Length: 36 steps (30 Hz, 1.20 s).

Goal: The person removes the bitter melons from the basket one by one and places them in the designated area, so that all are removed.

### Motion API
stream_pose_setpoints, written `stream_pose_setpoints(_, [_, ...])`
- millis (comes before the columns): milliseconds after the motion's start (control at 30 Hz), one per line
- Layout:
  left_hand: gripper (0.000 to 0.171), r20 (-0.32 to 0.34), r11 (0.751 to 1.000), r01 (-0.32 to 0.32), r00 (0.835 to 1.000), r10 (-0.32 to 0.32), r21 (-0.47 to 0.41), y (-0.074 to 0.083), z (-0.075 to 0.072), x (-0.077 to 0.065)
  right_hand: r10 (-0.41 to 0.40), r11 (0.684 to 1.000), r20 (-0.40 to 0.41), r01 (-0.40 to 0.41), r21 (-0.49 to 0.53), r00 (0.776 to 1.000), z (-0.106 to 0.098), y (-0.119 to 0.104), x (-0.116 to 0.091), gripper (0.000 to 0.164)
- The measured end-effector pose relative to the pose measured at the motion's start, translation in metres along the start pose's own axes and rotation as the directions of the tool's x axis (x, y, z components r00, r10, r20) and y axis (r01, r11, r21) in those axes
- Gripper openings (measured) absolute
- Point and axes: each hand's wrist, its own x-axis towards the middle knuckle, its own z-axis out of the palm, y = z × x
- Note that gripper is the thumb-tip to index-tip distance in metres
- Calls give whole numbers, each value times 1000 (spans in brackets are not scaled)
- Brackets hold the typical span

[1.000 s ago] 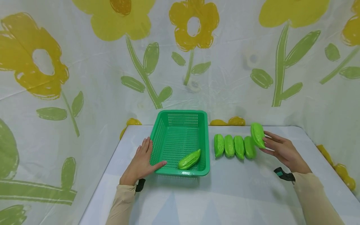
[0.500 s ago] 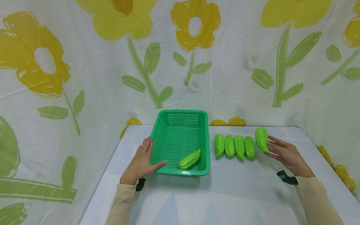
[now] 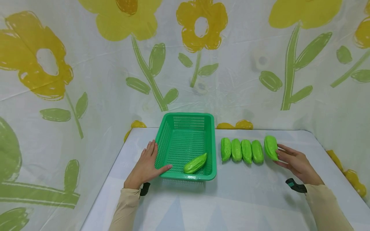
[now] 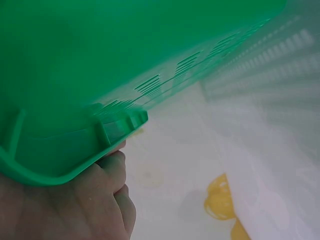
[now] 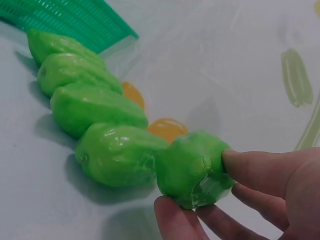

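Observation:
My right hand (image 3: 299, 165) pinches a bright green ridged bitter melon (image 3: 271, 147) between thumb and fingers, at the right end of a row. In the right wrist view the held bitter melon (image 5: 196, 167) shows its blunt end, with the thumb on one side and fingers below. Several similar bitter melons (image 3: 246, 151) lie side by side to its left. My left hand (image 3: 145, 168) rests against the left rim of a green plastic basket (image 3: 210, 175), fingers extended and thumb over the front rim. Inside that basket lies one bitter melon (image 3: 195, 163), slanted near the front right.
A white table (image 3: 231, 202) carries everything. Behind it and along the sides hangs a white cloth (image 3: 237, 102) printed with yellow flowers. The left wrist view is mostly filled by the basket's outer wall (image 4: 125, 50).
My right hand has moved right and lower with its bitter melon, away from the row's end, so a gap now shows between them. The left hand and basket stay put.

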Motion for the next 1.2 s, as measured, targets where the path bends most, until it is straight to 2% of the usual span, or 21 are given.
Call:
stream_pose_setpoints(200, [115,0,1000,-3,1000,3,-2,0,-1,0,21,996,-34,-24,-89,999,-1,5,5,86])
stream_pose_setpoints(633, [117,9,1000,5,1000,-5,7,-1,1,2,65,978,-62,-76,-195,996,-1,12,7,90])
stream_pose_setpoints(900, [117,11,1000,7,1000,-7,10,-1,1,2,68,968,-30,-73,-240,997,-5,16,5,87])
stream_pose_setpoints(1200, [117,20,1000,15,1000,-15,-7,0,0,1,65,942,-77,-86,-323,995,-3,19,7,87])
